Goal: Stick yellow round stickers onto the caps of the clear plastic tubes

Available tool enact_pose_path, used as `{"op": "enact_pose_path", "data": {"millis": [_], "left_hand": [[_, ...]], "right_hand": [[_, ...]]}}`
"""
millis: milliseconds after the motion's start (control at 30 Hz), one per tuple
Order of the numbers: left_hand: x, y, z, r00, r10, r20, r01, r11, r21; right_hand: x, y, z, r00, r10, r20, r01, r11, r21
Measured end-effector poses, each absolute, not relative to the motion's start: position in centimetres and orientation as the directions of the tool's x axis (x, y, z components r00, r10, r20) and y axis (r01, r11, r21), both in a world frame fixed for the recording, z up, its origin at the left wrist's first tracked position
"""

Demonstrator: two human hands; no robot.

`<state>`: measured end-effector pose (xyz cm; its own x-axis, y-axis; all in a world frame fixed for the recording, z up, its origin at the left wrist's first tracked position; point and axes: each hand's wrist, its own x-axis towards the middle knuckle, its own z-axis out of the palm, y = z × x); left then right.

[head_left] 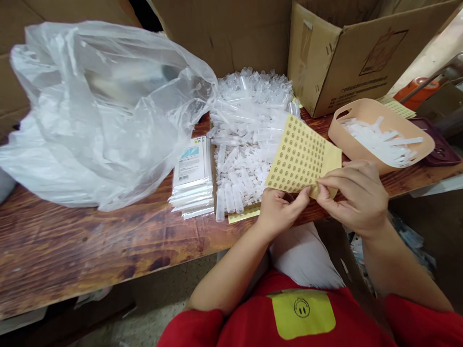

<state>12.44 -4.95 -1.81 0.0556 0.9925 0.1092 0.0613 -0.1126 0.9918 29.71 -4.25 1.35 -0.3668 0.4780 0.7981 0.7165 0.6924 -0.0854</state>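
A yellow sticker sheet [298,156] with rows of small dark oval labels is held up over the table's front edge. My left hand [282,209] pinches its lower edge between thumb and fingers. At the sheet's lower right corner, my right hand [356,195] is closed, with thumb and forefinger together on the paper; whether a single sticker is between them is too small to tell. Behind the sheet lies a heap of clear plastic tubes [249,125], with small white plastic pieces [244,166] in front. Several capped tubes [229,197] lie side by side near the edge.
A large clear plastic bag [108,130] covers the left of the wooden table [90,241]. Stacked printed packets [191,178] sit beside the tubes. A peach basket [383,103] holding white strips [383,140] stands right, before a cardboard box [354,58].
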Motion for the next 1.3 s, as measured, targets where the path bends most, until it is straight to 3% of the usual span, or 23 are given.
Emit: {"op": "enact_pose_path", "data": {"millis": [133,233,367,467,567,667,800,1067,1300], "left_hand": [[12.4,-4.4,-0.6,0.06,0.998,-0.028,0.086,0.023,0.996],[12.0,-4.7,0.2,0.157,0.969,-0.191,0.093,0.178,0.98],[9.5,-6.4,2.4,0.292,0.93,-0.221,0.23,0.156,0.961],[6.1,-6.1,5.3,0.201,0.972,-0.123,0.525,-0.001,0.851],[2.5,-2.9,7.4,0.021,0.999,-0.046,0.825,0.008,0.565],[0.1,1.4,7.3,-0.104,0.986,-0.131,0.935,0.141,0.325],[-0.7,5.2,5.1,-0.135,0.971,-0.198,0.976,0.164,0.14],[1.7,6.4,4.1,-0.17,0.952,-0.254,0.985,0.167,-0.034],[0.6,6.5,3.0,-0.172,0.973,-0.152,0.983,0.179,0.036]], "right_hand": [[30.1,-3.6,-0.1,-0.101,0.567,0.817,0.646,0.662,-0.38],[30.5,-3.1,-2.1,0.084,0.702,0.708,0.548,0.561,-0.621],[31.0,-2.8,-4.6,0.124,0.792,0.598,0.521,0.461,-0.718],[31.2,-2.6,-5.3,0.158,0.795,0.586,0.516,0.44,-0.735],[31.2,-2.3,-5.2,0.161,0.789,0.593,0.538,0.433,-0.723],[31.1,-1.9,-5.1,0.115,0.751,0.651,0.589,0.476,-0.653],[31.0,-1.7,-5.1,0.029,0.678,0.735,0.652,0.544,-0.528],[30.9,-1.7,-5.3,-0.016,0.651,0.759,0.67,0.57,-0.476],[30.9,-1.8,-5.3,-0.035,0.635,0.772,0.663,0.593,-0.457]]}}
